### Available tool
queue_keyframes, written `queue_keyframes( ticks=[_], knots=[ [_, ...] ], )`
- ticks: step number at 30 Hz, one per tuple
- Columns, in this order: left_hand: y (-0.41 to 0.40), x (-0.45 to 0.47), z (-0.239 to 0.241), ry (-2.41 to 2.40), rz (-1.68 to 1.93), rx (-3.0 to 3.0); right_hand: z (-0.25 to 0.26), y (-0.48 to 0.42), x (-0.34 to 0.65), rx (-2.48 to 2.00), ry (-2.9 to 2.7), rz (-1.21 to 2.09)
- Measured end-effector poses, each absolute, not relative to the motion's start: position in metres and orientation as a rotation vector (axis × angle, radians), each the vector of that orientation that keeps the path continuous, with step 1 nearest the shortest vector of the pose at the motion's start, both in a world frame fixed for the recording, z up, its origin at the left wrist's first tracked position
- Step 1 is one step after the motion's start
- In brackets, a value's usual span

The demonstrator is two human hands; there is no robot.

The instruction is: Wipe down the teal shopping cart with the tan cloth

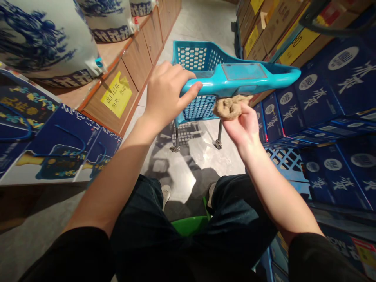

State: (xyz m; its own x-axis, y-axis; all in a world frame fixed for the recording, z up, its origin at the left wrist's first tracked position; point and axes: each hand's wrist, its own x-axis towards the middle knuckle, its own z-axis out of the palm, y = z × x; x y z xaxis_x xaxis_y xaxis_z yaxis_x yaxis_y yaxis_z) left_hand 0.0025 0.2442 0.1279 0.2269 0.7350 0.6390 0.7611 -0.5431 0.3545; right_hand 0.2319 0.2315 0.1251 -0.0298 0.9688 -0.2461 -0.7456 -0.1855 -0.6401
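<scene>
In front of me stands a blue plastic shopping cart with a honeycomb-holed basket and small casters. My left hand is wrapped over the left end of its handle, thumb along the near side. Just under the handle, right of centre, my right hand grips a crumpled brown cloth between thumb and fingers. The cloth lies against or very near the underside of the handle; I cannot tell whether they touch.
Blue-and-white porcelain jars with taps stand on a wooden cabinet at left, above gift bags. Stacked blue boxes and cartons line the right. Something green shows between my legs.
</scene>
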Motion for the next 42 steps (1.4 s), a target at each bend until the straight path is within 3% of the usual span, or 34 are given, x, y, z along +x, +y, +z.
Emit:
queue_keyframes(
  ticks=[4, 11, 17, 23, 31, 42],
  knots=[
    [0.241, 0.003, 0.13, -1.497, -1.251, -2.433, 0.13, 0.211, 0.206, -0.726, -0.434, 1.844],
    [0.246, 0.001, 0.121, -1.405, -1.284, -2.39, 0.121, 0.238, 0.219, -0.746, -0.433, 1.65],
    [0.245, -0.001, 0.122, -1.378, -1.29, -2.394, 0.112, 0.205, 0.181, -0.635, -0.518, 1.902],
    [0.239, 0.007, 0.129, -1.404, -1.271, -2.409, 0.11, 0.23, 0.188, -0.731, -0.504, 1.729],
    [0.236, 0.007, 0.135, -1.412, -1.292, -2.449, 0.103, 0.195, 0.154, -0.581, -0.596, 1.906],
    [0.237, 0.015, 0.131, -1.441, -1.241, -2.488, 0.093, 0.197, 0.141, -0.603, -0.662, 1.855]
  ],
)
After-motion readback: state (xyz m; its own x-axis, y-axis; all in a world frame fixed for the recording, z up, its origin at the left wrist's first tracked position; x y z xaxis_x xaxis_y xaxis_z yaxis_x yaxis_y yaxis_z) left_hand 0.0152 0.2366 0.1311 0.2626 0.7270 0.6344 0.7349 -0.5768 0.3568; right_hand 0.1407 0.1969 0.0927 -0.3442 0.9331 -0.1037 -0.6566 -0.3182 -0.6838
